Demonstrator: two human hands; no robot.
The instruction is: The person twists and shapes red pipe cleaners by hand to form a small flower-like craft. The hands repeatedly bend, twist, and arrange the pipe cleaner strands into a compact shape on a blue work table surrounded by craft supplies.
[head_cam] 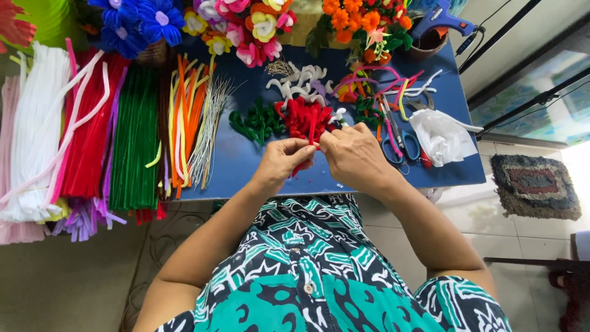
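Fingers of my left hand (284,158) and right hand (355,154) pinch a red pipe cleaner (305,152) between them near the blue tabletop's (246,166) front edge, just before the red curl pile (305,117), so supplies sit within reach.

Single view taken from a head-worn camera, aimed steeply down over the wearer's own chest and forearms, the blue surface (258,166) seen close from above, its far edge placed toward the top of the frame, tiled floor caught at right.
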